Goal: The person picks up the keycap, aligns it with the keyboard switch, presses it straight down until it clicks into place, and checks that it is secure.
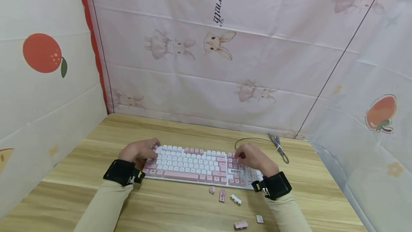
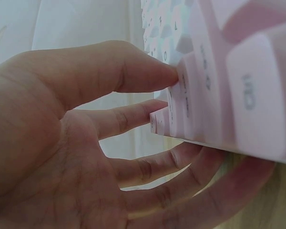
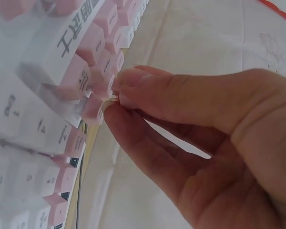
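Observation:
A pink and white keyboard lies flat on the wooden table. My left hand grips its left end; in the left wrist view the thumb presses the pink keys beside the Ctrl key, and several fingers reach under the edge. Over the top right part of the keyboard, my right hand pinches a small pink keycap between thumb and index finger. The fingertips hide most of that keycap. Just in front of it is a white label plate with dark characters.
Loose keycaps lie in front of the keyboard: a small pink one, a longer pink one, a long white one, a white square one and another pink one. A bundled grey cable rests behind, near the printed cloth wall.

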